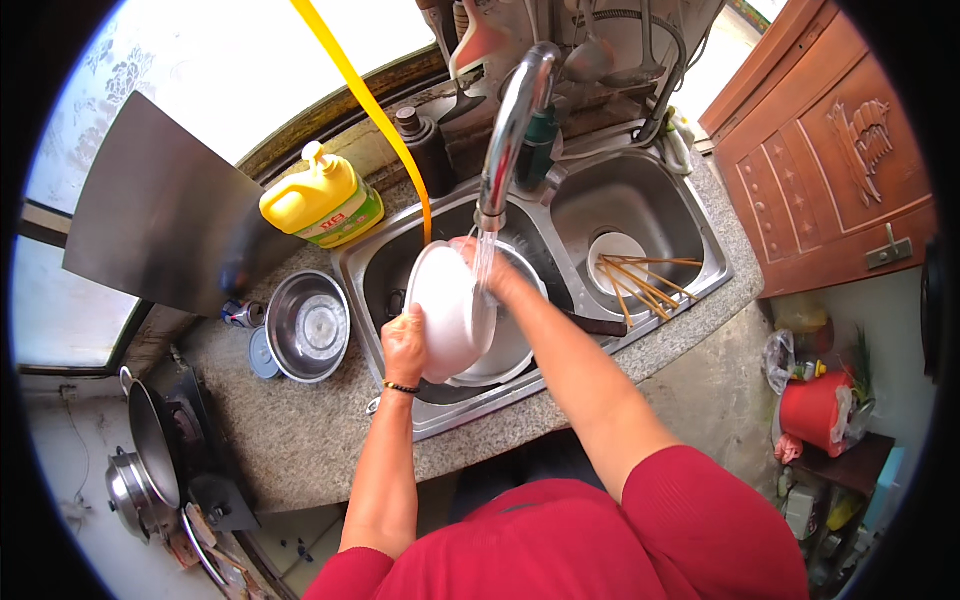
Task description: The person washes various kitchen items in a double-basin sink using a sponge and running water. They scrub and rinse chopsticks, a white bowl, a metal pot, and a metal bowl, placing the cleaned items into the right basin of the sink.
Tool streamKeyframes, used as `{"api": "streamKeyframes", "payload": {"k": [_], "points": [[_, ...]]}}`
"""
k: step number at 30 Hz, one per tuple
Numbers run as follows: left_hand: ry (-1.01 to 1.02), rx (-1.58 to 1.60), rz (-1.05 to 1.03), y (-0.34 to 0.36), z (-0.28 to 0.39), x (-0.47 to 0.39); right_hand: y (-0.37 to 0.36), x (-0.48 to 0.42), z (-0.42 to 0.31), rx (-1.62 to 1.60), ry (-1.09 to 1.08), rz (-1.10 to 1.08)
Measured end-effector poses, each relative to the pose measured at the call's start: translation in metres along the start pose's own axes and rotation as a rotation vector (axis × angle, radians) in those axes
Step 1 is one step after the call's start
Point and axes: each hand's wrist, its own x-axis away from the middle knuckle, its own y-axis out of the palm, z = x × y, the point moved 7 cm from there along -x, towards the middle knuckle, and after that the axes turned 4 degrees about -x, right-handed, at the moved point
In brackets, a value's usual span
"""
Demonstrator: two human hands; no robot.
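Observation:
My left hand (405, 346) grips the near-left rim of a white bowl (447, 319), which is tilted on its side over the left sink basin (386, 266). My right hand (480, 262) is at the bowl's far side under water running from a chrome faucet (510, 135); its fingers are partly hidden by the bowl and the stream, so its grip cannot be told. Beneath the bowl lies a round pale vessel (517, 352) in the same basin. A dark handle (596, 325) reaches over the divider. In the right basin (577, 199), several wooden chopsticks (645, 289) rest across a small white bowl (615, 244).
Left of the sink stand a steel bowl (281, 322), a blue lid (262, 352), a can (244, 313) and a yellow detergent jug (322, 202). A yellow hose (375, 112) hangs into the left basin. Ladles (637, 73) hang behind the faucet. A wok (154, 442) is far left.

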Motion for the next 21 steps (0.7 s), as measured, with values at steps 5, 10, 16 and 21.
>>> {"api": "streamKeyframes", "payload": {"k": [5,10,16,21], "points": [[-0.182,0.522,0.213,-0.02,0.0,0.016,-0.006,0.038,0.051,-0.336,-0.212,0.135],[-0.3,0.715,0.46,-0.016,-0.014,0.027,0.03,0.133,0.003,0.037,-0.37,0.399],[-0.297,0.49,0.537,-0.014,-0.019,0.04,0.071,0.155,-0.076,0.621,-0.565,0.15],[-0.237,0.5,0.331,0.002,-0.004,0.038,0.021,0.019,0.018,0.667,-0.074,-0.215]]}}
